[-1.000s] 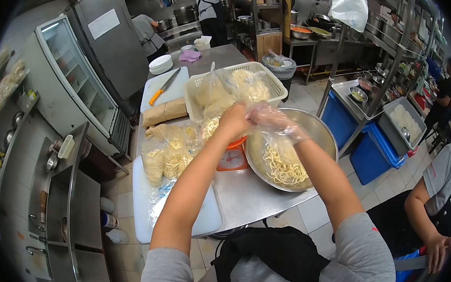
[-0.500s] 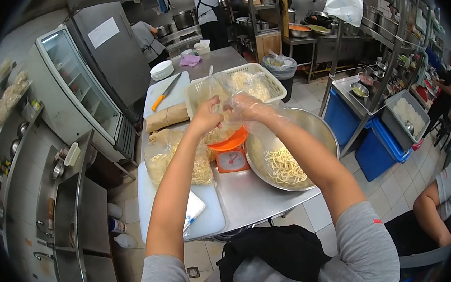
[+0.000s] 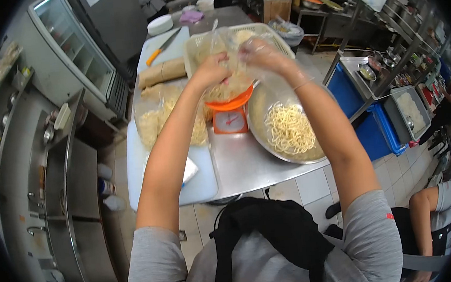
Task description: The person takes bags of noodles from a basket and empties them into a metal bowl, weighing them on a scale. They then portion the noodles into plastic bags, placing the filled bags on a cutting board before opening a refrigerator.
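Note:
A clear plastic bag (image 3: 235, 76) hangs between my hands over an orange scale pan (image 3: 231, 101). My left hand (image 3: 213, 70) pinches the bag's left side with bent fingers. On the other side my right hand (image 3: 262, 55), in a clear plastic glove, has its fingers curled at the bag's edge; the exact grip is blurred. Under the pan stands the orange scale (image 3: 230, 120). Yellow noodles (image 3: 290, 128) lie in the big steel bowl (image 3: 257, 130) at the right. Bags of noodles (image 3: 194, 126) rest left of the scale, and a white basket (image 3: 270, 30) holds more bags behind my hands.
An orange-handled knife (image 3: 163, 46) lies on a white cutting board (image 3: 187, 194), beside brown wrapped rolls (image 3: 163, 73). White plates (image 3: 159, 25) and a purple cloth (image 3: 192, 16) sit at the back. Blue bins (image 3: 376, 134) and a seated person (image 3: 427, 215) are at the right.
The view has tilted lower, so the table appears higher. My hands have moved slightly apart, with the bag still between them. More of the noodles in the bowl shows.

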`<state>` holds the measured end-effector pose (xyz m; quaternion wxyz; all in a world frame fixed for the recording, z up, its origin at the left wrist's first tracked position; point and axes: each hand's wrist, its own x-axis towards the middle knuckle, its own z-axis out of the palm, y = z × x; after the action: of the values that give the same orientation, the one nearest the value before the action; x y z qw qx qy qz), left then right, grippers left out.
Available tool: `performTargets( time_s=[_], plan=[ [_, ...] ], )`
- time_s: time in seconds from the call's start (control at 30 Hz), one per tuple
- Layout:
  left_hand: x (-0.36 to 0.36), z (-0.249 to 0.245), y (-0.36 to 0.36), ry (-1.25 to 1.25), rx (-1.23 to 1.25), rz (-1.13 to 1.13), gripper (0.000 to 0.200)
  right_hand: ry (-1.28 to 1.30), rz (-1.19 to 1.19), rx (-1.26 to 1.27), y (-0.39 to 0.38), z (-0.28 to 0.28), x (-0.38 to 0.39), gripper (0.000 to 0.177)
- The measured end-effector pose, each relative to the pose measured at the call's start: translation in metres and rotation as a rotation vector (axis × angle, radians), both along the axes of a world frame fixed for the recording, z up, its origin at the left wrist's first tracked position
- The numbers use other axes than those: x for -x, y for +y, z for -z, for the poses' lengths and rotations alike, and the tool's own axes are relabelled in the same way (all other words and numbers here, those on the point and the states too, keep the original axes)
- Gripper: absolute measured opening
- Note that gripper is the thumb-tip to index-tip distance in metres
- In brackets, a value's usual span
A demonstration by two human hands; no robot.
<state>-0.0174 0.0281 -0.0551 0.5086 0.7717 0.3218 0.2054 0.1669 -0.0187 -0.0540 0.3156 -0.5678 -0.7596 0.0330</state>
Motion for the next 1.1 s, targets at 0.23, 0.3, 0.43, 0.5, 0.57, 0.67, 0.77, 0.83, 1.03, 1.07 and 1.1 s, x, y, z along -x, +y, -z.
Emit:
performTargets(
  time_s=[0.23, 0.3, 0.43, 0.5, 0.57, 0.67, 0.77, 0.83, 1.03, 1.07, 1.1],
  plan=[
    [-0.003, 0.006, -0.012, -0.046, 0.034, -0.012, 0.060, 1.273, -0.023, 0.241, -0.025, -0.006, 0.017, 0.014],
    [-0.004, 0.012, -0.012, -0.046, 0.040, -0.025, 0.057, 1.310, -0.081, 0.168, -0.023, -0.010, 0.008, 0.012],
    [-0.011, 0.017, -0.013, -0.095, 0.077, 0.021, 0.052, 1.286, -0.060, 0.152, -0.023, -0.021, 0.000, 0.008],
    [-0.018, 0.017, -0.016, -0.086, 0.067, -0.008, 0.052, 1.227, -0.032, 0.188, -0.018, -0.016, 0.001, 0.008],
    [-0.023, 0.019, -0.022, -0.143, -0.021, 0.001, 0.044, 1.093, -0.038, 0.218, 0.005, 0.005, -0.006, 0.008],
    [-0.029, 0.025, -0.016, -0.132, -0.046, -0.048, 0.032, 1.261, -0.177, 0.270, -0.009, -0.016, 0.021, 0.009],
    [-0.020, 0.022, -0.017, 0.009, -0.285, -0.153, 0.028, 0.832, -0.144, -0.010, 0.010, -0.003, 0.006, 0.016],
    [-0.016, 0.031, -0.004, 0.065, -0.419, -0.191, 0.026, 0.051, 0.056, 0.033, -0.017, -0.021, 0.013, 0.021],
    [-0.006, 0.046, 0.006, 0.115, -0.772, -0.275, 0.017, -0.380, 0.151, -0.011, -0.012, 0.034, -0.018, 0.019],
    [-0.005, 0.051, 0.008, 0.088, -0.905, -0.289, 0.016, -0.408, 0.228, -0.131, -0.008, 0.041, -0.030, 0.017],
    [-0.005, 0.050, 0.005, 0.093, -0.901, -0.291, 0.016, -0.459, 0.160, -0.132, -0.011, 0.034, -0.042, 0.015]
  ],
)
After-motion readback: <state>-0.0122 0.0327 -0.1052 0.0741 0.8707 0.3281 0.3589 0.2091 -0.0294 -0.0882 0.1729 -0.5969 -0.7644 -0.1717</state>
